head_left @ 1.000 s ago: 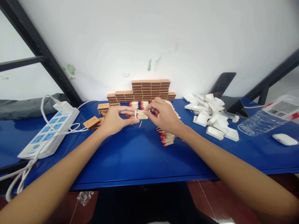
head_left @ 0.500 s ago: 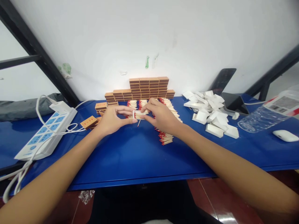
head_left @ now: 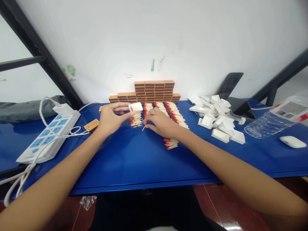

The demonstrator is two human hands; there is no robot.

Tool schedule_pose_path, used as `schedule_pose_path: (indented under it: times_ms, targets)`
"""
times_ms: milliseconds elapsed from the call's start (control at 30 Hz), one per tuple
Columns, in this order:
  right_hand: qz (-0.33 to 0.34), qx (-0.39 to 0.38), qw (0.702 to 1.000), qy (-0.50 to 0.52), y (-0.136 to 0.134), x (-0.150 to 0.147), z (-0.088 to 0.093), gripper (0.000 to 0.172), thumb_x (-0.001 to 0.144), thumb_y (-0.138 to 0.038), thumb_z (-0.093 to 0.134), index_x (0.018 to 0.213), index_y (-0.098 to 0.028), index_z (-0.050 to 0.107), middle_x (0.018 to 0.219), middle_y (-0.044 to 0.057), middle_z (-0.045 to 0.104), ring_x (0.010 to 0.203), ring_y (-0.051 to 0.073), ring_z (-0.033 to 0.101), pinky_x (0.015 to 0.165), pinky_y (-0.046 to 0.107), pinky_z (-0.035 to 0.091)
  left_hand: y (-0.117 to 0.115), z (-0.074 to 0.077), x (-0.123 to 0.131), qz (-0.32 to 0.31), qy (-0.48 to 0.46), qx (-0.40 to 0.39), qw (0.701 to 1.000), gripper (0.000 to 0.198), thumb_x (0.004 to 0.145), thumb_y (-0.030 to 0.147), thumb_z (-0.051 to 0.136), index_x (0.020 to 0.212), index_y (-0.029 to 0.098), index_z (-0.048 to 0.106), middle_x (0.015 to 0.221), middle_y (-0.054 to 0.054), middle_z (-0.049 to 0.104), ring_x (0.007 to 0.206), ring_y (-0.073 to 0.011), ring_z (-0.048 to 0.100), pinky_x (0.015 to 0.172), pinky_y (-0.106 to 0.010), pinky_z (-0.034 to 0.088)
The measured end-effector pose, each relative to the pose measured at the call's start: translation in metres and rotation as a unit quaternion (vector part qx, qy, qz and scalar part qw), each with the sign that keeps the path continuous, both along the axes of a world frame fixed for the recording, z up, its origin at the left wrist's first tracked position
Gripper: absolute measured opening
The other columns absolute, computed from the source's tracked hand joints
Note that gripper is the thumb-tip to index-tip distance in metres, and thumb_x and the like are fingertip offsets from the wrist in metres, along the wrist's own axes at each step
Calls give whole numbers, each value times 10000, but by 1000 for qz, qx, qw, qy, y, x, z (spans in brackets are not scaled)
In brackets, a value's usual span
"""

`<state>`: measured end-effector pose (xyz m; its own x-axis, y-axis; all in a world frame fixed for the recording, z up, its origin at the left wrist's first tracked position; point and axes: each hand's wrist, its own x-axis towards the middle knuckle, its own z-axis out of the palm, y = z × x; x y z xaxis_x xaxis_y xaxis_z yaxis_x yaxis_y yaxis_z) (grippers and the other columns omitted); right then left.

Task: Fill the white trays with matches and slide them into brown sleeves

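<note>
My left hand (head_left: 109, 119) holds a white matchbox tray filled with matches (head_left: 135, 107) between thumb and fingers, raised a little above the blue table (head_left: 134, 160). My right hand (head_left: 160, 123) rests low on the table with its fingertips pinched at a single loose match (head_left: 143, 128). Rows of red-tipped matches (head_left: 172, 115) lie beside and behind my right hand. A stack of brown matchboxes (head_left: 154, 91) stands against the wall behind both hands.
A pile of empty white trays (head_left: 216, 117) lies to the right. Further right are a tablet (head_left: 241, 107), a clear plastic bag (head_left: 269, 123) and a white mouse (head_left: 292, 141). A white power strip (head_left: 49, 134) with cables and a loose brown matchbox (head_left: 91, 125) sit at the left.
My hands have come apart. The left hand lifted the filled tray up and slightly left. The right hand let go of it and dropped to the loose match on the table.
</note>
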<state>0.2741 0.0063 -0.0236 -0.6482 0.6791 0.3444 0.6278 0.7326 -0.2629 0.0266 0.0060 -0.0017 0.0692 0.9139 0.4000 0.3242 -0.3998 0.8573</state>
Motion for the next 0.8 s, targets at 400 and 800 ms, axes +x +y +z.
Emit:
schedule_pose_path:
  times_ms: [400, 800]
  targets:
    - [-31, -12, 998, 54, -6, -22, -12, 70, 998, -231, 735, 996, -168, 707, 1071, 111, 659, 1074, 269, 575, 945, 400, 472, 0, 0, 1, -7, 6, 14, 1000, 619, 651, 487, 1001, 1137, 153, 812, 1121, -146, 835, 1076, -332, 800, 949, -413, 648]
    - [29, -14, 997, 76, -7, -6, 5, 98, 1035, -198, 646, 941, -195, 673, 979, 77, 648, 998, 247, 553, 893, 380, 447, 3, 0, -4, -4, 90, 35, 995, 597, 675, 524, 975, 1118, 154, 821, 1128, -144, 834, 1073, -346, 798, 955, -440, 627]
